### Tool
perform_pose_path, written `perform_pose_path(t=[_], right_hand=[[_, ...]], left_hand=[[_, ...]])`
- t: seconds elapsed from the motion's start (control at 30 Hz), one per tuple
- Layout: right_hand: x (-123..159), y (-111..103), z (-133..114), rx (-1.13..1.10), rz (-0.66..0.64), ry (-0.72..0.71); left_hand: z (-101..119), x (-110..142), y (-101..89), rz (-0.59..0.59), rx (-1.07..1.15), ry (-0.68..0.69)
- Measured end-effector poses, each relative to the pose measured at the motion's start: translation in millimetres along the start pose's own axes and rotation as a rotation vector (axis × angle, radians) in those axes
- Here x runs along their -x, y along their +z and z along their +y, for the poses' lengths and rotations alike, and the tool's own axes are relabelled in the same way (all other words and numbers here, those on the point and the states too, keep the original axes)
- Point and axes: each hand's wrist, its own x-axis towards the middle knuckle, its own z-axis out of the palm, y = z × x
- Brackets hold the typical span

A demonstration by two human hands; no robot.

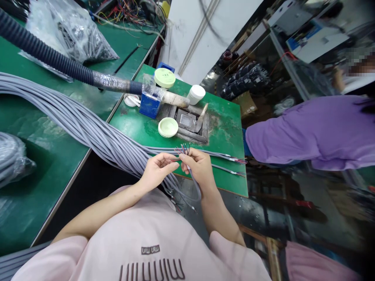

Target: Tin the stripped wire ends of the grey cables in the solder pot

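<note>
A grey multi-core cable (195, 184) curves up into my right hand (199, 166), which is closed around it just below its stripped end. Thin coloured wires (184, 148) fan out above the fingers. My left hand (159, 168) meets them from the left, its thumb and forefinger pinched on one of the wires. Behind the hands, more grey cables with stripped ends (234, 159) lie on the green table. A thick bundle of grey cables (96, 130) runs in from the left, and some loose ends hang near my lap.
A dark solder pot (187, 120) sits in the table beyond my hands, with a spatula-like piece (201, 119) on it. Around it stand a pale green dish (168, 127), a white tub (196, 94) and a blue box (149, 104) under a ribbed hose (58, 62). A person in purple (310, 132) is at right.
</note>
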Motion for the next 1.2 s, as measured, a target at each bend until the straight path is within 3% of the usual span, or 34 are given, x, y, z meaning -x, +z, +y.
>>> perform_pose_path(t=[0.2,0.53,0.8,0.97,1.1,1.2], right_hand=[[0.2,0.0,1.4,-0.026,-0.039,0.014],[1.3,2.3,3.6,-0.083,-0.109,0.062],[3.6,-2.0,1.2,0.007,-0.153,0.052],[9.5,-12.3,-7.5,0.254,-0.211,-0.091],[16.6,-11.4,-14.1,0.539,-0.110,-0.258],[18.8,-8.6,-14.7,0.573,-0.037,-0.308]], left_hand=[[0.4,-2.2,-5.8,0.002,0.062,0.006],[13.6,-12.6,-6.1,0.027,0.196,-0.124],[12.5,-14.6,-8.2,0.012,0.148,-0.083],[12.5,-13.7,-7.5,-0.002,0.188,-0.123],[11.0,-14.2,-6.2,-0.039,0.261,-0.239],[8.5,-13.2,-4.7,-0.066,0.279,-0.279]])
